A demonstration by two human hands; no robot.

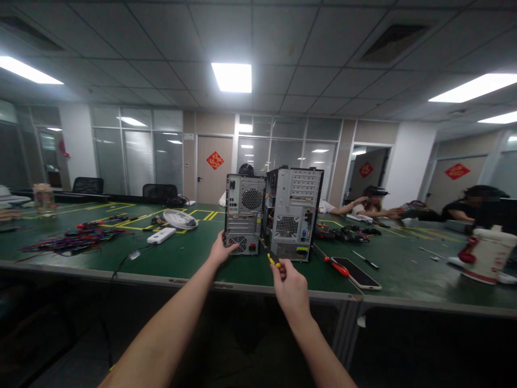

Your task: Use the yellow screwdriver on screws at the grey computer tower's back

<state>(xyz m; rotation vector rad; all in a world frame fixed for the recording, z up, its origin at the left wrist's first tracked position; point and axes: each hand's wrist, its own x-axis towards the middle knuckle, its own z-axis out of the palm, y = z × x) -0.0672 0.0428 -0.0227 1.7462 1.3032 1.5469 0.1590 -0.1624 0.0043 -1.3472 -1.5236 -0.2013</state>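
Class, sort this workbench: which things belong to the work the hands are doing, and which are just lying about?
In hand: left hand on the left computer tower; right hand holding a yellow-handled screwdriver beside the right computer tower.
Lying about: red-handled screwdriver, phone, white fan, coloured wires, white bottle.

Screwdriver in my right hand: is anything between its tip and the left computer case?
Nothing visible. The screwdriver in the right hand points at the lower right corner of the left case. The left hand rests at its lower left corner.
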